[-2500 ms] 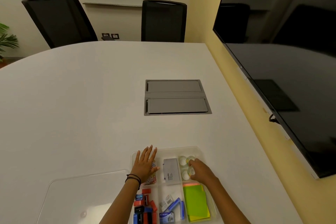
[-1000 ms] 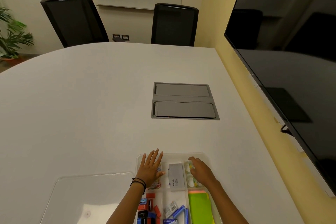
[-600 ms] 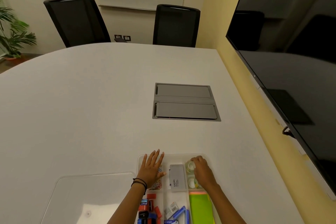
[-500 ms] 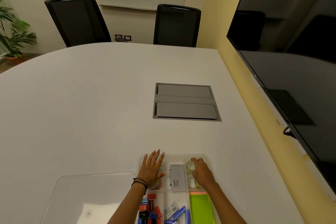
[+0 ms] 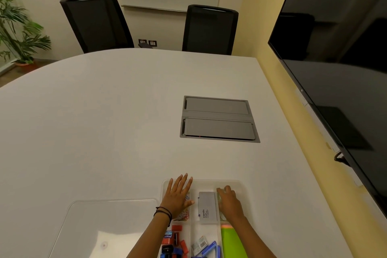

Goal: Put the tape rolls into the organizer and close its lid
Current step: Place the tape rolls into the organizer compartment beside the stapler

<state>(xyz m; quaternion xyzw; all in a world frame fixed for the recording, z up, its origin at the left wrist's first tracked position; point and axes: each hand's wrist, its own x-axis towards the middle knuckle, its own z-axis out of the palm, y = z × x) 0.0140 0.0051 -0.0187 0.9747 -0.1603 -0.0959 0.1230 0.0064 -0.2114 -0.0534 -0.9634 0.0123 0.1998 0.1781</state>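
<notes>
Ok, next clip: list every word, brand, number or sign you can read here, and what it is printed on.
"camlin": on the grey box in the organizer, reading sideways.
Smaller lines under that word: too small to read.
Barcode label on the small packet in the near compartment: digits blurred, unreadable.
Wall sockets behind the table: no legible marking.

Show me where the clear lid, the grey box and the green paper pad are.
clear lid (image 5: 104, 224), head view, middle of its flat top.
grey box (image 5: 207, 207), head view, middle of its top face.
green paper pad (image 5: 232, 243), head view, its visible green sheet.
</notes>
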